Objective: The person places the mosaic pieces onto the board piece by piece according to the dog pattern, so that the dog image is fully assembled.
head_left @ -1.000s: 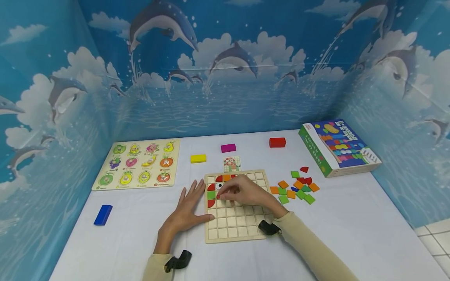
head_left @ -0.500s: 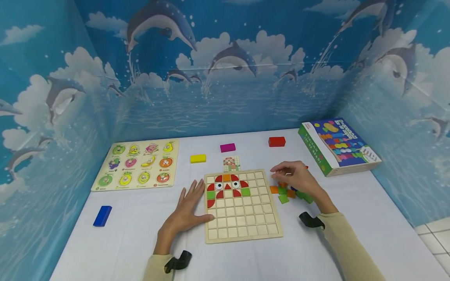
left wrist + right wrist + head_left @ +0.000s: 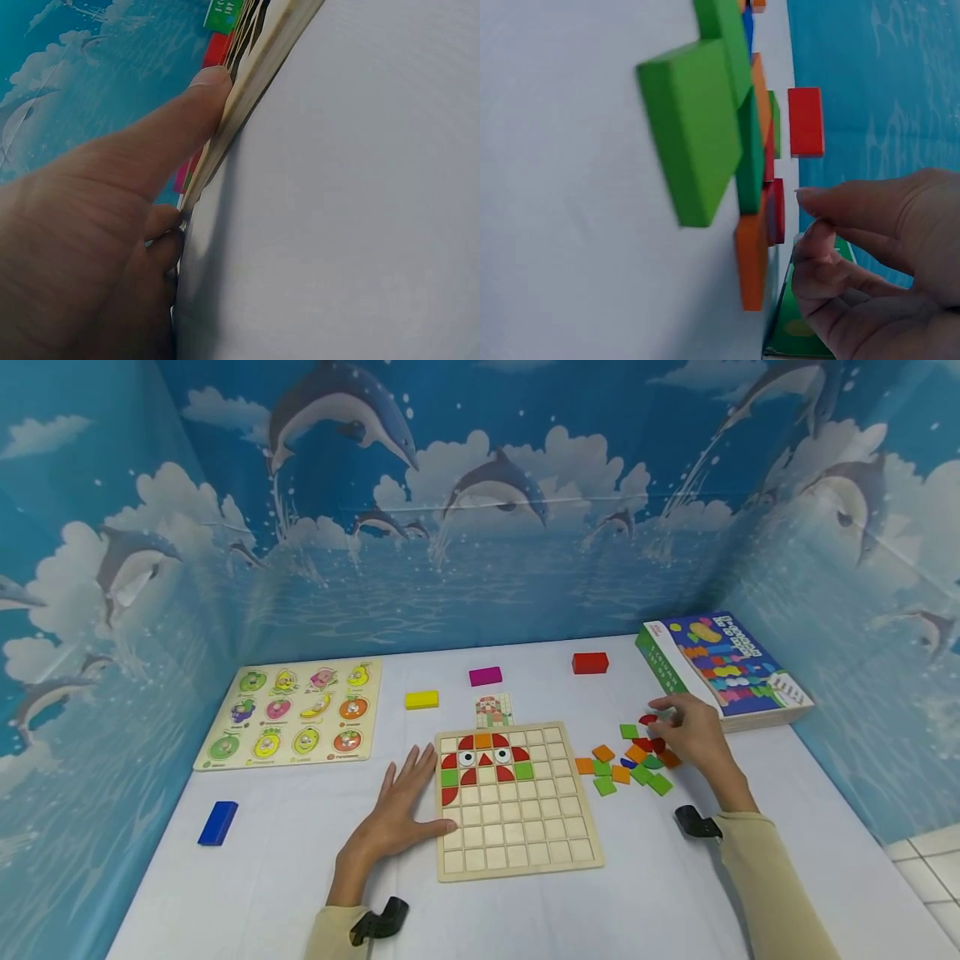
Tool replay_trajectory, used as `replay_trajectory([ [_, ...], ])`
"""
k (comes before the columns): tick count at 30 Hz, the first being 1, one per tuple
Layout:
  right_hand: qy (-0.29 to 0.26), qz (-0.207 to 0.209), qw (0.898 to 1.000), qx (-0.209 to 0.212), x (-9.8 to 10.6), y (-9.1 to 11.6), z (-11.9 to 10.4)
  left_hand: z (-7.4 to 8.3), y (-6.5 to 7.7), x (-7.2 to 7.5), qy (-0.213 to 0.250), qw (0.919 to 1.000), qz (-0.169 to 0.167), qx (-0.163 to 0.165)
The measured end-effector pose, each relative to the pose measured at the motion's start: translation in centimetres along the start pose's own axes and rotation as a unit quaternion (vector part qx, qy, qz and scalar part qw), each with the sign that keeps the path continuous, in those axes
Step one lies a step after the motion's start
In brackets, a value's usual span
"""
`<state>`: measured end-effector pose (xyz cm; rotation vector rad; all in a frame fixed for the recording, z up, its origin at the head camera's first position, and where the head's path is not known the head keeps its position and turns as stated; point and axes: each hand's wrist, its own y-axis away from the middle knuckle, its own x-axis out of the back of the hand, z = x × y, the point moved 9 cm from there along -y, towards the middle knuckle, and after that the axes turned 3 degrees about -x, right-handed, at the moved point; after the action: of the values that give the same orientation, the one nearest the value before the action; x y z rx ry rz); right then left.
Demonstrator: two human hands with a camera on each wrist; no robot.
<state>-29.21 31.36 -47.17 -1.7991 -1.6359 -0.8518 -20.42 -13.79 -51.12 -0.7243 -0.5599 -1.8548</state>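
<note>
My left hand [image 3: 401, 814] lies beside a wooden grid board [image 3: 517, 835], its fingers spread along the left edge and the thumb resting on the rim. In the left wrist view the thumb [image 3: 187, 105] meets the board's edge [image 3: 259, 75]. Red, green, orange and eye-printed tiles [image 3: 485, 758] fill part of the upper rows. Over the loose tiles at right is my right hand [image 3: 693, 731], thumb and forefinger parted near a red quarter-round tile [image 3: 647, 719]. From the right wrist, a gap shows between the fingertips, with nothing held.
Loose green [image 3: 660, 784], orange and red tiles lie right of the board. A small pattern card [image 3: 493, 710] sits behind it. Yellow [image 3: 422, 700], magenta [image 3: 485, 676], red [image 3: 590, 663] and blue [image 3: 218, 823] blocks, a fruit puzzle [image 3: 288, 714] and a box [image 3: 723, 668] stand around.
My right hand has moved from the board to the loose tiles at right, uncovering more red tiles, a second eye and a green tile on the grid. The left hand stays put.
</note>
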Motion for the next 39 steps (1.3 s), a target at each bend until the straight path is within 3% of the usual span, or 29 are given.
replay_trajectory([
  [7,0.023,0.002,0.999,0.025,-0.8,-0.2,-0.2,-0.1,0.0,-0.1,-0.005,0.9998,-0.014,0.013],
  [16,0.018,-0.020,1.000,-0.006,-1.2,-0.9,0.3,-0.3,0.0,-0.1,0.004,0.9999,-0.013,0.009],
  [25,0.008,-0.025,1.000,-0.008,-0.9,-0.6,-0.3,-0.3,0.0,-0.1,-0.001,0.9999,-0.010,0.005],
  [32,-0.037,-0.052,0.996,0.054,-1.7,0.7,-4.8,-0.3,0.0,0.0,-0.004,0.9999,-0.010,0.006],
  [39,-0.098,-0.133,0.982,0.097,-4.1,2.1,-9.1,-0.3,0.0,-0.1,0.001,0.9999,-0.011,0.007],
])
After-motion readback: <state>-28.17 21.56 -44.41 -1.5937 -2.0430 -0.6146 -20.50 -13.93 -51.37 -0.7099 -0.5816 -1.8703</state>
